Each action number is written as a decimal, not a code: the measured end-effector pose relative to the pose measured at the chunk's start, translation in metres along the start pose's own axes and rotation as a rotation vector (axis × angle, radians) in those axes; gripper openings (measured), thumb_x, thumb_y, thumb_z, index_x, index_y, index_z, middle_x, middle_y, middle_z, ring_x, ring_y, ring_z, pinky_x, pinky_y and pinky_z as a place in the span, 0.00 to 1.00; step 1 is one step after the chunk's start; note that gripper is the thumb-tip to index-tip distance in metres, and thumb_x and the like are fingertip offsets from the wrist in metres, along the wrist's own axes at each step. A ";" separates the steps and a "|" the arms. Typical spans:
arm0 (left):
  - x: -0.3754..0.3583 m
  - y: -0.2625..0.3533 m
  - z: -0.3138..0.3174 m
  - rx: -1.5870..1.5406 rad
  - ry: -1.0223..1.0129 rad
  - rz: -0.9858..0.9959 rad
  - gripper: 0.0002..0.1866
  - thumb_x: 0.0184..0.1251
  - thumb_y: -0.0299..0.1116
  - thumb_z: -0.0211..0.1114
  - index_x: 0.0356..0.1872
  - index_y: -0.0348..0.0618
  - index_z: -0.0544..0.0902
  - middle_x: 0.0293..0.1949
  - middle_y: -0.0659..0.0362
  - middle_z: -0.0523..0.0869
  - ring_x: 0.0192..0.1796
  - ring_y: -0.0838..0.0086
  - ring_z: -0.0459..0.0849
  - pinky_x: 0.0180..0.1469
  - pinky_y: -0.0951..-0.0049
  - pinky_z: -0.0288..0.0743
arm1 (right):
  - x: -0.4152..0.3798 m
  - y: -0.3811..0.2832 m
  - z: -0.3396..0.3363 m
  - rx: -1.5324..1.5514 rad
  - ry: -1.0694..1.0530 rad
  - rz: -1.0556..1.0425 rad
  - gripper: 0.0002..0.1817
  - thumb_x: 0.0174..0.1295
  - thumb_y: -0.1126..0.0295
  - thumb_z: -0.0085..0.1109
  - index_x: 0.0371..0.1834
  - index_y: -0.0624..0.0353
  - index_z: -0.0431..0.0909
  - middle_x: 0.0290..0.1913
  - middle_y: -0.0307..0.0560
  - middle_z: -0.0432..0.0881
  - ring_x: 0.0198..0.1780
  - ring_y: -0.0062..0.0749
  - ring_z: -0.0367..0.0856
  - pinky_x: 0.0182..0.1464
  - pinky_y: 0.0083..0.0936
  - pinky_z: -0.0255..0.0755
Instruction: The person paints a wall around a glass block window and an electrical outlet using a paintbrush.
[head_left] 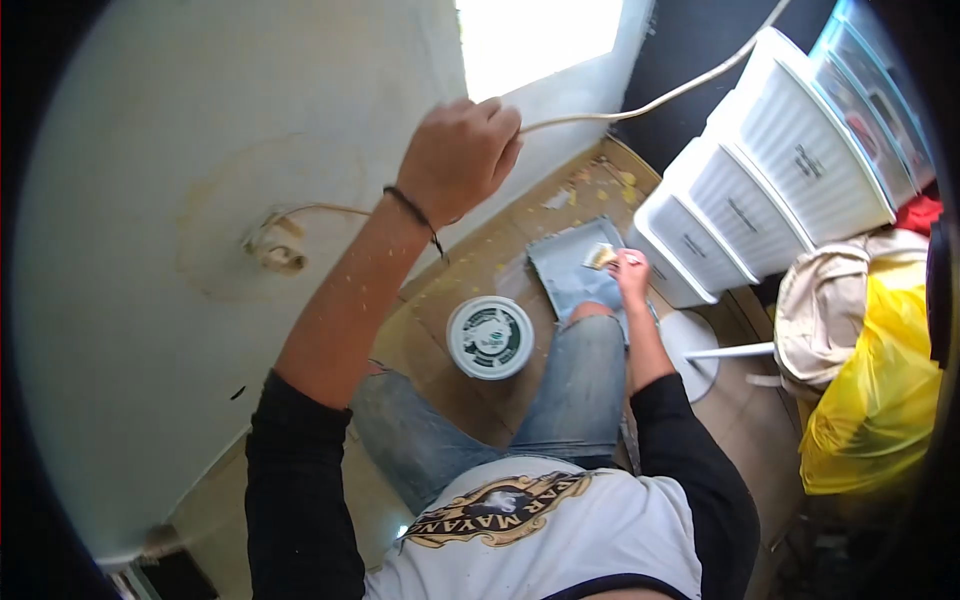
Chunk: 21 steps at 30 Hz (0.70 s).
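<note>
My left hand [462, 150] is raised in front of the wall, its fingers closed around a thin white cable [665, 97]. From the hand, the cable runs off to the upper right; its other side goes behind my forearm to an opening with a fitting [278, 250] in the wall. Lower down, my right hand [630, 272] grips a paintbrush [600, 256] by its handle, bristles pointing left. Beneath the brush lies a grey-blue tray [563, 257] on the floor, partly behind my knee. Between my legs stands a white tub [490, 338] with a green printed lid.
On the right rises a row of white plastic drawers [740, 205]. A beige backpack [808, 312] and a yellow plastic bag [868, 400] sit in front of it. Yellow and white flakes litter the tiled floor [430, 295] along the wall [130, 200]. A white round base with a pole [700, 352] stands nearby.
</note>
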<state>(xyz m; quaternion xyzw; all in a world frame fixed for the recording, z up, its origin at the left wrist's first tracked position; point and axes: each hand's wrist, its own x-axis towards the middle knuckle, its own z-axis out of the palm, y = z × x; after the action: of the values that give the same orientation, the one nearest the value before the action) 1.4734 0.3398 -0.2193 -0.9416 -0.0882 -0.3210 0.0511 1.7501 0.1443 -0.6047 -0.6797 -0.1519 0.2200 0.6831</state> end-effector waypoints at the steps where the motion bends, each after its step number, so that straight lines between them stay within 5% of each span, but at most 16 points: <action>1: -0.010 0.009 0.021 -0.052 -0.047 -0.061 0.07 0.65 0.35 0.61 0.32 0.44 0.76 0.30 0.55 0.79 0.36 0.58 0.80 0.39 0.58 0.73 | 0.013 0.026 0.001 0.001 -0.018 0.062 0.08 0.65 0.71 0.61 0.44 0.60 0.78 0.33 0.47 0.83 0.28 0.29 0.86 0.25 0.21 0.80; 8: -0.084 0.053 0.129 -0.297 -0.373 -0.440 0.09 0.64 0.37 0.63 0.34 0.43 0.76 0.32 0.51 0.83 0.38 0.52 0.82 0.38 0.53 0.75 | 0.019 0.061 0.033 -0.097 0.012 0.180 0.08 0.64 0.71 0.58 0.44 0.60 0.79 0.34 0.46 0.84 0.29 0.28 0.86 0.29 0.21 0.80; 13: -0.123 0.062 0.165 -0.324 -0.459 -0.488 0.10 0.63 0.36 0.65 0.39 0.44 0.77 0.37 0.50 0.83 0.43 0.52 0.82 0.45 0.53 0.75 | 0.036 0.081 0.054 -0.022 -0.009 0.336 0.09 0.64 0.71 0.57 0.45 0.60 0.79 0.37 0.47 0.83 0.31 0.31 0.86 0.30 0.23 0.80; 16: -0.136 0.067 0.153 -0.372 -0.540 -0.527 0.16 0.61 0.34 0.67 0.48 0.42 0.77 0.45 0.48 0.81 0.51 0.51 0.79 0.54 0.54 0.73 | 0.039 0.097 0.060 -0.026 0.021 0.377 0.08 0.60 0.70 0.61 0.41 0.59 0.81 0.31 0.47 0.84 0.26 0.30 0.83 0.27 0.25 0.77; 19: -0.145 0.070 0.124 -0.435 -0.363 -0.450 0.21 0.60 0.32 0.68 0.54 0.39 0.77 0.51 0.46 0.80 0.56 0.50 0.77 0.59 0.56 0.72 | 0.068 0.148 0.052 -0.250 0.190 0.188 0.11 0.55 0.64 0.62 0.36 0.60 0.84 0.34 0.52 0.85 0.36 0.40 0.84 0.43 0.36 0.77; 21: -0.157 0.067 0.091 -0.474 -0.323 -0.515 0.25 0.59 0.32 0.69 0.58 0.37 0.75 0.56 0.44 0.78 0.60 0.49 0.75 0.63 0.57 0.69 | 0.064 0.138 0.050 -0.345 0.163 0.162 0.12 0.55 0.64 0.62 0.36 0.61 0.84 0.35 0.53 0.85 0.38 0.42 0.84 0.45 0.36 0.76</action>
<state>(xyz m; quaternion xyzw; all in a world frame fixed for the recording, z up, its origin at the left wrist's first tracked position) 1.4188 0.2676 -0.3899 -0.9127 -0.2518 -0.1823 -0.2650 1.7667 0.2168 -0.7469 -0.8121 -0.0765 0.1891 0.5467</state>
